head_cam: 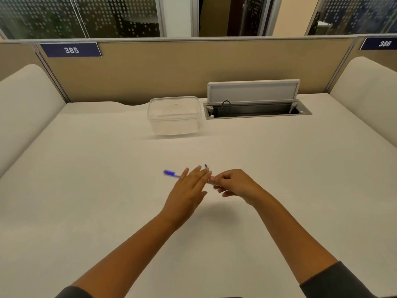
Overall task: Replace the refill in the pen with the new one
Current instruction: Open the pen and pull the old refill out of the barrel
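A blurred pen (170, 174) with a blue end pokes out to the left from behind my left hand (189, 188). That hand hovers over the pen's middle with its fingers straight and spread. My right hand (233, 183) is curled around the pen's pale right end. Just beyond my left fingertips, a small dark blue tip (206, 166) of a thin piece shows above the table; the rest of it is hidden.
A clear plastic container (174, 116) with its lid on stands toward the back of the white desk (86, 190). An open cable hatch (255, 108) lies to its right. Padded dividers rise on both sides, and a tan partition closes the back.
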